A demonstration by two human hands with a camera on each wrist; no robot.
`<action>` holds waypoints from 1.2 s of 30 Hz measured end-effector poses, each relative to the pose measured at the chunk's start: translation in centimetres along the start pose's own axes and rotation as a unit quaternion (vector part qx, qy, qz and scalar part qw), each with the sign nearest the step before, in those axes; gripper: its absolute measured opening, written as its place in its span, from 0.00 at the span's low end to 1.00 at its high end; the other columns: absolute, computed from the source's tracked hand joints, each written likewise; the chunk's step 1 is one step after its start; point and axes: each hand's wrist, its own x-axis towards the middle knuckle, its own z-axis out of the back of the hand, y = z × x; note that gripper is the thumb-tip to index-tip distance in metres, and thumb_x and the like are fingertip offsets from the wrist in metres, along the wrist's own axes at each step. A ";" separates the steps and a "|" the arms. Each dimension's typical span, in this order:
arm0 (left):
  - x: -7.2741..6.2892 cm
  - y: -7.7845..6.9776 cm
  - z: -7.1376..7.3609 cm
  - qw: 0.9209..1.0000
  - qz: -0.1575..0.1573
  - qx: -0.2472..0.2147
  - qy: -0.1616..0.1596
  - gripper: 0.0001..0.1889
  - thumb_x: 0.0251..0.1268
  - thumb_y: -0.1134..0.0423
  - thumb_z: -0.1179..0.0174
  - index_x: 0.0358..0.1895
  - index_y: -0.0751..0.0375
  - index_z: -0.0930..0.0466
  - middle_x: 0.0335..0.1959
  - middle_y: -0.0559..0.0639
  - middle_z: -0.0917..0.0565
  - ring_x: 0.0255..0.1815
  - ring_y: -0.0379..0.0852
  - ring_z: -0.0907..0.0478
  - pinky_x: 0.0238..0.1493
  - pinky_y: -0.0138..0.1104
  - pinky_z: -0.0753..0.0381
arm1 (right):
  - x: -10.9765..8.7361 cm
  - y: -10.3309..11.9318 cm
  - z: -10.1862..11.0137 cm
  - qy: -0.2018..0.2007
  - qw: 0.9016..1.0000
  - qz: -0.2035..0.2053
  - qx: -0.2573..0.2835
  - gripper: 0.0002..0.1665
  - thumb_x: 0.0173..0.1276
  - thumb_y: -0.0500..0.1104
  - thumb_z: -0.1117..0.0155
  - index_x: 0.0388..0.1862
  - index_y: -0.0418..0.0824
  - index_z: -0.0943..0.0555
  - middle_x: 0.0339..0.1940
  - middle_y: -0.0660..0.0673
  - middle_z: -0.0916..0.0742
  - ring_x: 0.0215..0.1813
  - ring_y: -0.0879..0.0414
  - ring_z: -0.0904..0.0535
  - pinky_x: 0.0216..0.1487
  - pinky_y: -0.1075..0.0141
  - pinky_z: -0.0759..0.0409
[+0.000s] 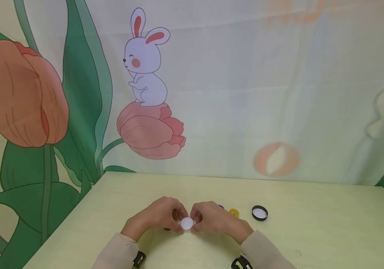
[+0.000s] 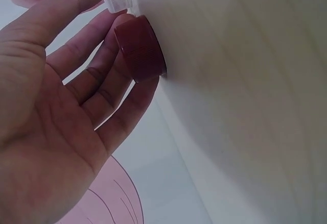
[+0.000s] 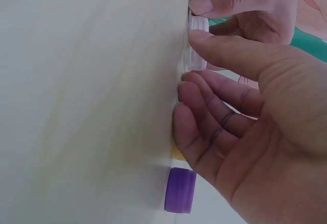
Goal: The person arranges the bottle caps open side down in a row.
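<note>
A round white bottle cap (image 1: 187, 223) lies on the table between both hands, its flat top facing up. My left hand (image 1: 156, 216) pinches it from the left with thumb and fingers. From the right, my right hand (image 1: 215, 219) grips the same cap; its ridged, translucent side (image 3: 198, 58) shows in the right wrist view. Close by the left fingers stands a dark red cap (image 2: 140, 48), mostly hidden under that hand in the head view. Beyond the right hand are a yellow cap (image 1: 234, 212) and a purple cap (image 3: 180, 191), both partly covered in the head view.
To the right of the right hand lies a black-rimmed round lid (image 1: 260, 213) with a white inside. The pale wooden table (image 1: 330, 224) ends at a printed cloth backdrop (image 1: 232, 93). Each wrist wears a black strap (image 1: 139, 259).
</note>
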 end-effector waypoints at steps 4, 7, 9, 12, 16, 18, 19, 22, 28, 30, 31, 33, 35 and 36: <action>0.0 0.0 0.0 1.000 -0.003 0.002 0.003 0.14 0.50 0.69 0.16 0.39 0.57 0.09 0.32 0.44 0.15 0.31 0.44 0.20 0.26 0.34 0.19 | 0.0 0.0 0.0 0.000 1.000 0.002 -0.002 0.14 0.62 0.35 0.19 0.38 0.41 0.18 0.28 0.54 0.18 0.31 0.62 0.25 0.36 0.67 0.25; 0.0 0.0 0.0 1.000 -0.006 0.002 0.005 0.14 0.50 0.70 0.17 0.40 0.57 0.09 0.32 0.45 0.15 0.31 0.44 0.20 0.26 0.34 0.19 | 0.0 0.0 0.0 0.001 1.000 -0.001 -0.003 0.13 0.62 0.36 0.19 0.39 0.41 0.18 0.28 0.54 0.18 0.31 0.62 0.25 0.36 0.67 0.25; 0.0 0.0 0.1 1.000 -0.008 0.003 0.007 0.14 0.49 0.70 0.16 0.40 0.58 0.09 0.33 0.45 0.15 0.31 0.44 0.20 0.27 0.34 0.19 | 0.0 0.0 0.0 0.002 1.000 -0.003 -0.003 0.13 0.62 0.36 0.18 0.39 0.41 0.17 0.28 0.54 0.18 0.31 0.61 0.25 0.36 0.67 0.25; 0.0 0.0 0.1 1.000 -0.009 0.008 0.009 0.15 0.49 0.69 0.16 0.40 0.58 0.09 0.33 0.44 0.15 0.32 0.44 0.20 0.28 0.33 0.19 | 0.0 0.0 0.0 0.003 1.000 -0.007 -0.001 0.13 0.62 0.36 0.19 0.40 0.40 0.17 0.28 0.54 0.18 0.31 0.61 0.25 0.36 0.67 0.25; 0.0 -0.1 0.2 1.000 -0.001 0.010 0.013 0.15 0.50 0.66 0.16 0.41 0.57 0.09 0.34 0.43 0.15 0.32 0.43 0.20 0.29 0.33 0.19 | -0.1 0.1 0.1 0.006 1.000 -0.010 -0.001 0.14 0.62 0.36 0.19 0.41 0.40 0.17 0.28 0.54 0.18 0.31 0.61 0.25 0.35 0.67 0.24; -0.1 -0.1 0.2 1.000 0.007 0.008 0.016 0.14 0.53 0.63 0.16 0.42 0.57 0.09 0.33 0.42 0.15 0.31 0.42 0.20 0.30 0.34 0.18 | -0.2 0.2 0.3 0.003 1.000 -0.006 -0.004 0.13 0.63 0.36 0.19 0.41 0.40 0.17 0.29 0.54 0.18 0.31 0.62 0.24 0.36 0.67 0.24; -0.1 -0.1 0.2 1.000 0.010 0.010 0.016 0.14 0.55 0.61 0.17 0.43 0.57 0.09 0.33 0.41 0.15 0.32 0.42 0.20 0.31 0.34 0.18 | -0.2 0.2 0.5 0.000 1.000 -0.004 -0.006 0.13 0.63 0.36 0.19 0.42 0.39 0.17 0.29 0.54 0.17 0.32 0.62 0.24 0.37 0.67 0.23; 0.0 -0.3 0.4 1.000 0.019 0.013 0.010 0.15 0.60 0.56 0.20 0.46 0.58 0.09 0.33 0.40 0.15 0.32 0.41 0.19 0.36 0.36 0.17 | -0.4 0.3 1.1 -0.013 1.000 0.002 -0.006 0.13 0.64 0.36 0.20 0.44 0.37 0.16 0.31 0.53 0.15 0.33 0.61 0.22 0.38 0.65 0.21; 0.4 -0.3 0.4 0.999 0.017 0.028 -0.041 0.16 0.64 0.54 0.23 0.51 0.59 0.10 0.40 0.41 0.13 0.42 0.43 0.18 0.48 0.44 0.18 | -0.5 0.1 2.3 -0.041 0.999 -0.002 0.002 0.13 0.68 0.38 0.22 0.47 0.37 0.15 0.34 0.53 0.14 0.37 0.58 0.19 0.41 0.62 0.19; 0.6 -0.2 0.3 0.998 0.007 0.030 -0.059 0.17 0.65 0.55 0.24 0.52 0.60 0.10 0.42 0.44 0.12 0.45 0.46 0.17 0.49 0.45 0.18 | -0.5 0.0 2.7 -0.051 0.999 0.000 0.000 0.13 0.68 0.39 0.22 0.48 0.37 0.15 0.35 0.53 0.15 0.38 0.58 0.18 0.41 0.61 0.18; 0.6 -0.1 0.3 0.997 -0.002 0.031 -0.068 0.17 0.65 0.55 0.24 0.52 0.60 0.10 0.44 0.45 0.12 0.46 0.47 0.17 0.49 0.46 0.18 | -0.4 -0.1 2.8 -0.055 0.998 0.001 -0.002 0.13 0.68 0.39 0.22 0.48 0.38 0.15 0.36 0.53 0.15 0.38 0.57 0.18 0.41 0.61 0.18; 0.8 -0.2 0.2 0.996 -0.015 0.032 -0.084 0.17 0.66 0.55 0.24 0.52 0.60 0.10 0.46 0.48 0.11 0.49 0.49 0.16 0.50 0.46 0.18 | -0.4 -0.2 3.2 -0.063 0.998 0.001 -0.005 0.13 0.68 0.40 0.22 0.48 0.38 0.15 0.36 0.53 0.14 0.39 0.57 0.18 0.42 0.61 0.18; 0.9 -0.3 0.3 0.995 -0.024 0.033 -0.096 0.17 0.66 0.56 0.24 0.53 0.60 0.10 0.48 0.49 0.11 0.50 0.51 0.16 0.51 0.46 0.17 | -0.5 -0.3 3.6 -0.072 0.997 0.002 -0.012 0.14 0.68 0.40 0.22 0.49 0.37 0.15 0.38 0.51 0.14 0.41 0.55 0.17 0.43 0.60 0.18; 1.0 -0.5 0.3 0.994 -0.026 0.031 -0.100 0.17 0.67 0.56 0.25 0.53 0.60 0.10 0.49 0.50 0.11 0.51 0.51 0.16 0.52 0.46 0.17 | -0.6 -0.3 3.8 -0.078 0.997 0.002 -0.015 0.14 0.68 0.40 0.22 0.49 0.37 0.14 0.40 0.50 0.13 0.43 0.54 0.17 0.45 0.60 0.18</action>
